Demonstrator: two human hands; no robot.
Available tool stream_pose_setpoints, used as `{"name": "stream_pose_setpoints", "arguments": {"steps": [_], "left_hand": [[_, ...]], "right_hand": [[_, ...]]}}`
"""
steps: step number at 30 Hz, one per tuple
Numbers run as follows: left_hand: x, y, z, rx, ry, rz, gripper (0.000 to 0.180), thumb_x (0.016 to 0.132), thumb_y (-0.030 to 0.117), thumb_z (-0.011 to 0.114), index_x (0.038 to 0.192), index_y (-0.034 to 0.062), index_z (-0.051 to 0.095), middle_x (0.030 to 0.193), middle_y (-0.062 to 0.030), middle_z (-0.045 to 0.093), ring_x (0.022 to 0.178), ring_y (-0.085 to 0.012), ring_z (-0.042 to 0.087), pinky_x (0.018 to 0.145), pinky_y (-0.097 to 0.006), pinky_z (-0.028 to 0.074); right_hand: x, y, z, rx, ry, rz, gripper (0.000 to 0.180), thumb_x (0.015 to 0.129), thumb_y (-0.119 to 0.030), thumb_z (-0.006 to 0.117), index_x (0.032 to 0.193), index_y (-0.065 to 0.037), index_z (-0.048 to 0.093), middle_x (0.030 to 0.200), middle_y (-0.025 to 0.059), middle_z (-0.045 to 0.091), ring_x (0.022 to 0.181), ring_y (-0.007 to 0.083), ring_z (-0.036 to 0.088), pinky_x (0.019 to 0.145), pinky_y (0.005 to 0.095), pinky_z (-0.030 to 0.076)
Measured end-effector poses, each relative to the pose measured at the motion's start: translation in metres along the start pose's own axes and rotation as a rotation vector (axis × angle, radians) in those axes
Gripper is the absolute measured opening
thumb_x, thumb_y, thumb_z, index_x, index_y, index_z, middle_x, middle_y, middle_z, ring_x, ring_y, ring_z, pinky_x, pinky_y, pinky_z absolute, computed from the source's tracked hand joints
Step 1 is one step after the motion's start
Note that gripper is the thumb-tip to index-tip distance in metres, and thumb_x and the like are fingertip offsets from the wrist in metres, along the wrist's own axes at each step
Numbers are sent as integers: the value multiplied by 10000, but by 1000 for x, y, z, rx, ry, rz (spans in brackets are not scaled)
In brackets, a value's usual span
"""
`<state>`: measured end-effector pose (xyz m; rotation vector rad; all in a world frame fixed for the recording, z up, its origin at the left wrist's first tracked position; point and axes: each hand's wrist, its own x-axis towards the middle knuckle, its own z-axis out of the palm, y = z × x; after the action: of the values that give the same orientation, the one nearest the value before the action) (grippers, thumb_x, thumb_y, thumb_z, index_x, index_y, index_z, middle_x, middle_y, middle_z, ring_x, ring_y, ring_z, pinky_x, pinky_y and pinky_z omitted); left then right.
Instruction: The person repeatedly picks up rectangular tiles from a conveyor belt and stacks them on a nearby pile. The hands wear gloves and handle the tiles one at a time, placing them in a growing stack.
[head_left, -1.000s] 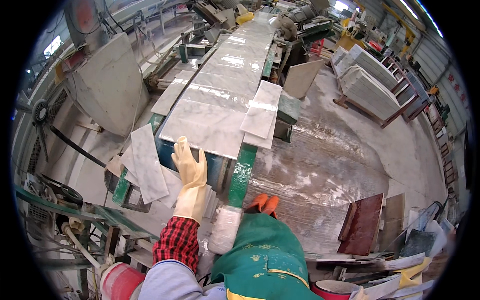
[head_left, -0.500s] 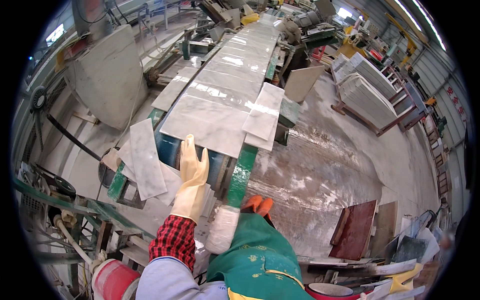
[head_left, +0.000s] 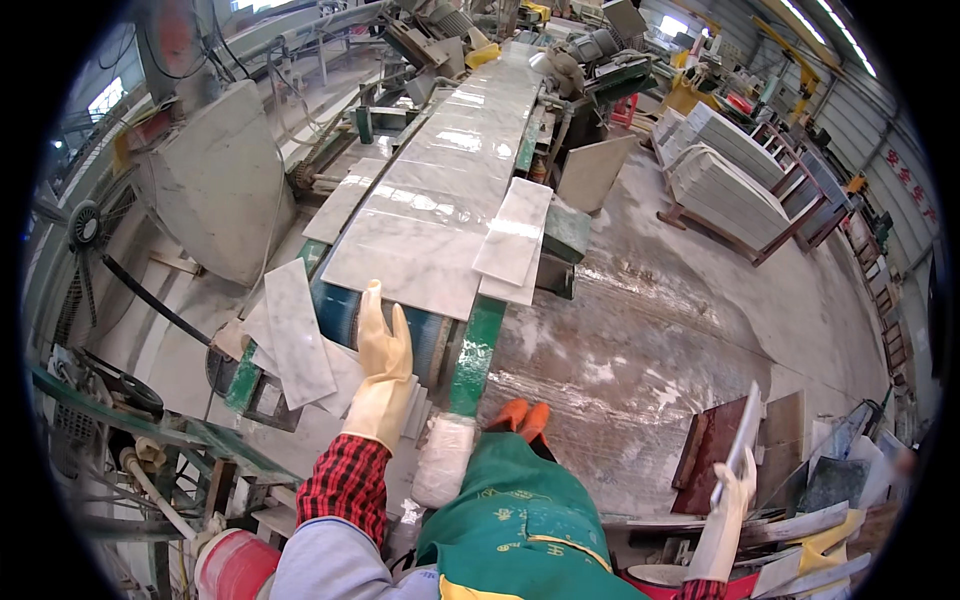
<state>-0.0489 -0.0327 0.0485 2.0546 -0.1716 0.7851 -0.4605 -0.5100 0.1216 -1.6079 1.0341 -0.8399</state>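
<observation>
"Near right, what's new against half a second ago?"

"Right hand (head_left: 735, 485) has come into view, fingers closed round the lower end of a thin pale panel (head_left: 744, 425); the panel is tilted, with a red-brown board (head_left: 702, 450) behind it."

"Left hand (head_left: 383, 345)?"

"About same spot as before: near end of the line, fingers up, thumb spread wide. Can't tell if fingertips touch the near edge of the closest marble slab (head_left: 405, 255)."

"Counts?"

"Two hands, both in cream gloves (head_left: 375, 415). One panel, held. One closest slab on the blue belt (head_left: 335, 310), more in a row toward the far end, joints too blurred to count. Two pale strips (head_left: 518, 228), overlapping, right of the belt. One long pale offcut (head_left: 297, 335) at near left, over other pieces. Two orange boots (head_left: 509, 415), right of the green rail (head_left: 478, 350)."
</observation>
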Motion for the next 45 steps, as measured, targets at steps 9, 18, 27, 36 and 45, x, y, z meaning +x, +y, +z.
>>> {"name": "stream_pose_setpoints", "arguments": {"steps": [9,18,27,36,45], "left_hand": [[-17,142,-20,-1154,-761,-949,623,1036,360,524,1528,51,302,1512,-191,431,1265,-359,557,997,-462,524],[-17,80,-24,-1329,-181,-1136,329,1024,153,517,1312,17,435,1235,-191,576,1080,-355,642,888,-511,592],[13,2,-39,-1094,109,-1253,349,1037,208,503,1321,5,484,1338,-169,573,1190,-353,604,986,-523,543],[6,-9,-28,-1070,69,-1194,393,1016,119,497,1392,76,389,1367,-196,501,1176,-388,595,915,-590,559],[7,-35,-19,-1051,93,-1227,342,1030,258,535,1231,-16,500,1172,-159,608,1000,-334,658,852,-477,590]], "right_hand": [[-26,-133,235,-158,-895,-520,817,556,-66,807,1342,-92,586,1375,135,571,1258,286,551,1059,353,471],[-108,-177,348,-524,-1013,-1370,674,742,-373,791,1321,-134,541,1356,105,546,1286,299,503,1091,375,426],[-4,-75,234,-442,-859,-818,638,802,-324,789,1356,-88,577,1403,188,562,1309,342,531,1117,406,425],[28,52,12,-337,-456,-77,613,881,-129,717,1416,53,481,1429,175,533,1324,268,504,1109,359,379],[-8,107,-90,-456,-182,86,558,915,-130,691,1424,1,503,1443,166,527,1327,300,496,1127,387,366]]}}
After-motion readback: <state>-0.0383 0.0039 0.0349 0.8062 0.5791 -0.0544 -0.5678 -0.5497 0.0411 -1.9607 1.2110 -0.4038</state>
